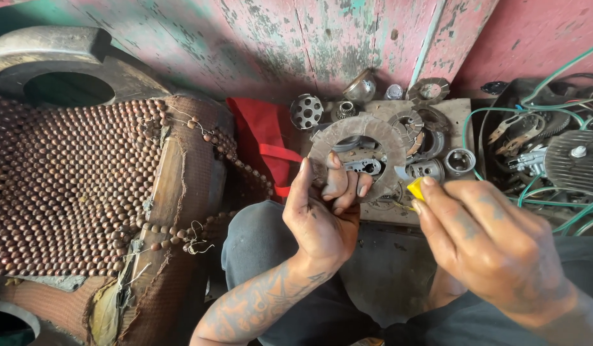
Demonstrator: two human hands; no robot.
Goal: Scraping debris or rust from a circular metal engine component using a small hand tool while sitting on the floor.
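Observation:
My left hand (322, 211) holds up a worn grey ring-shaped friction disc (359, 131) by its lower rim, fingers curled through the centre hole. My right hand (485, 240) pinches a small yellow-handled tool (415, 188) whose tip touches the disc's lower right edge. Both hands are grimy and hover over my lap in dark trousers.
A board (460, 112) behind the disc carries several metal engine parts: rings, a perforated hub (306, 111), a cup (362, 86). A red cloth bag (264, 138) lies left of it. A beaded seat cover (72, 186) fills the left. Green wires and a finned part (575, 160) sit right.

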